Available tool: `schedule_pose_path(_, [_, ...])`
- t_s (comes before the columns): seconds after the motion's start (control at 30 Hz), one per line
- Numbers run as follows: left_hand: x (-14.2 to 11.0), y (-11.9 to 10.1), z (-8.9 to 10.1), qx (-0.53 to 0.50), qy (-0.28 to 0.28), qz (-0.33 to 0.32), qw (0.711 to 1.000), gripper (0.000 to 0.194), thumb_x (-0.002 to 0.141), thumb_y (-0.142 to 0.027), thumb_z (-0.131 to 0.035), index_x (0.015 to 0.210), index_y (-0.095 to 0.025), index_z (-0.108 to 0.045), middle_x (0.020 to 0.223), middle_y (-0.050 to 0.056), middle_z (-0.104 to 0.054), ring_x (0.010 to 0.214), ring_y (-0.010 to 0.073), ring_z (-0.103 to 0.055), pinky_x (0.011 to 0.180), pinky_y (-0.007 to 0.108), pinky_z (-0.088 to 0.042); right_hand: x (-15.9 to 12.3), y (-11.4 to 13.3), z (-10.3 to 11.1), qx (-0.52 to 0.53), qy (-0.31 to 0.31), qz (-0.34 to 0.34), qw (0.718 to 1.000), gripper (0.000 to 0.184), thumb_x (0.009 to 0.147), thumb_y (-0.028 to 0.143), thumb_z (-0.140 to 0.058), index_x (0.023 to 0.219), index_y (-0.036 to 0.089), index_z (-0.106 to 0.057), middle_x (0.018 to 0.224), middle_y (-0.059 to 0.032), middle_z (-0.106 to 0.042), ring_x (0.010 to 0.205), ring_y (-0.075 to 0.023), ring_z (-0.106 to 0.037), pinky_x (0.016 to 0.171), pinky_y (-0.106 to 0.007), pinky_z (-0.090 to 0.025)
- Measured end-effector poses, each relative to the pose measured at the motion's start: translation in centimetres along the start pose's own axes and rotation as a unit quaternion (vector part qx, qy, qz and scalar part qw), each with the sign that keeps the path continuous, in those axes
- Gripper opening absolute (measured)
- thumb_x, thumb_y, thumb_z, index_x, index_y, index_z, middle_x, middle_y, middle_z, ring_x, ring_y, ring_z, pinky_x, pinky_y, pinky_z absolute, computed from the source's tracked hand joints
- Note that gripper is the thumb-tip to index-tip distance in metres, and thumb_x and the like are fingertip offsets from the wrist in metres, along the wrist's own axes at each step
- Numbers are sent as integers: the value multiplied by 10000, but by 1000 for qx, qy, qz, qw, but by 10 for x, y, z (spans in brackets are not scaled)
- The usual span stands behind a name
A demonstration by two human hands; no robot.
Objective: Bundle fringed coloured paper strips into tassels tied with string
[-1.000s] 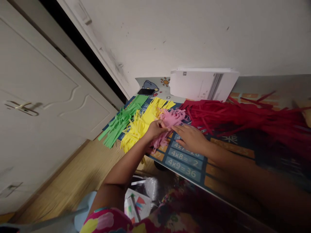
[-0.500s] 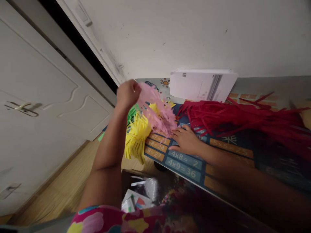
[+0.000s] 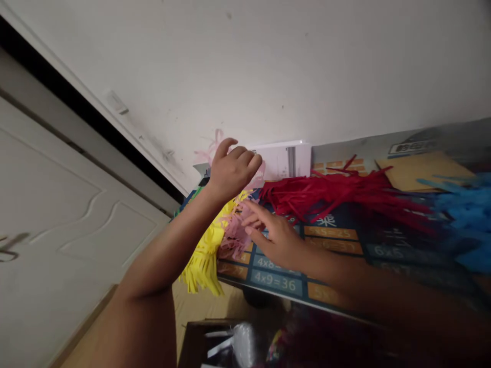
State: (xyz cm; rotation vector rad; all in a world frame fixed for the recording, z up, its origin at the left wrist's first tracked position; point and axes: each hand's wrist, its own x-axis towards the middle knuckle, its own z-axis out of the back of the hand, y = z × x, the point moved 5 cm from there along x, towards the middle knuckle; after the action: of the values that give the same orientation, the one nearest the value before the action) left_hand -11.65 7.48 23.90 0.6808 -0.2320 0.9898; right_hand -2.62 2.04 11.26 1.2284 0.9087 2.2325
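Observation:
My left hand (image 3: 231, 169) is raised above the desk with its fingers curled round a few pink paper strips (image 3: 209, 150), whose ends stick up behind it. My right hand (image 3: 273, 236) lies on the desk with fingers stretched out, its fingertips touching a pile of pink paper strips (image 3: 232, 233). A pile of yellow strips (image 3: 204, 255) lies just left of the pink pile and hangs over the desk edge. A long heap of red strips (image 3: 337, 193) stretches to the right behind my right hand.
The desk is covered by a blue multiplication-table mat (image 3: 276, 280). A white paper stack (image 3: 286, 161) leans on the wall at the back. Blue strips (image 3: 466, 220) and a brown envelope (image 3: 420, 171) lie at the right. A white door (image 3: 57, 220) stands at the left.
The view has tilted up and right. My left hand lifted pink strips off the pile and now holds only a few, high up. My right hand stayed on the desk by the pink pile.

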Motion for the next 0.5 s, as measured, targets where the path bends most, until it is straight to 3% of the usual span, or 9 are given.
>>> schedule_pose_path(0.1, [-14, -14, -5, 43, -38, -29, 998, 282, 1019, -192, -376, 850, -234, -598, 847, 9, -672, 866, 190, -578, 1011, 420, -352, -1, 0, 7, 32, -33, -86, 995, 701, 904, 209, -465, 1568, 123, -258, 919, -48, -737, 788, -191, -655, 748, -323, -513])
schedule_pose_path(0.2, [-32, -31, -12, 77, -97, -42, 991, 210, 980, -174, -494, 839, -242, -635, 821, 18, -688, 845, 205, -584, 969, 407, -359, -4, -13, 5, 32, -49, -125, 990, 708, 881, 148, -442, 1563, 100, -263, 763, -12, -690, 675, -181, -602, 650, -295, -469])
schedule_pose_path(0.3, [-51, -48, -13, 73, -175, -34, 981, 147, 936, -151, -574, 864, -236, -670, 782, 21, -688, 826, 207, -598, 944, 400, -364, -6, -23, -3, 40, -66, -137, 987, 596, 885, 128, -431, 1481, 148, -422, 704, 6, -655, 635, -173, -582, 615, -280, -449])
schedule_pose_path(0.37, [-61, -57, -10, 61, -217, -27, 974, 128, 923, -144, -602, 897, -235, -688, 767, 15, -687, 823, 198, -615, 947, 394, -364, -6, -30, -5, 28, -114, -164, 979, 464, 904, 126, -400, 1339, 170, -556, 709, -7, -648, 650, -176, -591, 627, -284, -463])
schedule_pose_path(0.5, [-77, -72, 5, 36, -284, -17, 958, 151, 904, -129, -644, 961, -255, -704, 717, -9, -665, 794, 177, -631, 959, 387, -373, -3, -32, -3, -16, -187, -165, 968, 350, 975, 165, -325, 1074, 186, -660, 841, -74, -681, 807, -206, -632, 734, -331, -506])
